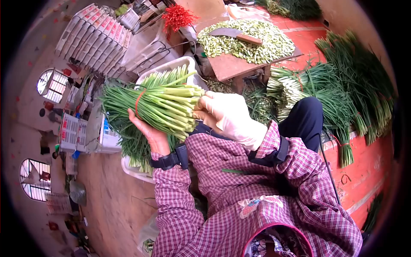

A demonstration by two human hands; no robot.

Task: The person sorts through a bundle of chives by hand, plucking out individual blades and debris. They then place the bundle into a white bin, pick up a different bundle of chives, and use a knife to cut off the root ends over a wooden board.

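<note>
The bunch (171,107) in the left hand (150,133) has dark green leaves and light green stalks, with a red band (139,102) around it. The glove (242,120) on the right hand (227,111) is white. Black straps (170,160) go around both wrists. The sleeves (177,192) behind the hands have pink-purple and white checks. Past the right hand, the chopped bits (274,40) are pale green and white, and the knife's handle (249,40) is brown. Right of that hand, the floor cover (364,171) is red.

Bright centre; edges bowed, blackened
</note>
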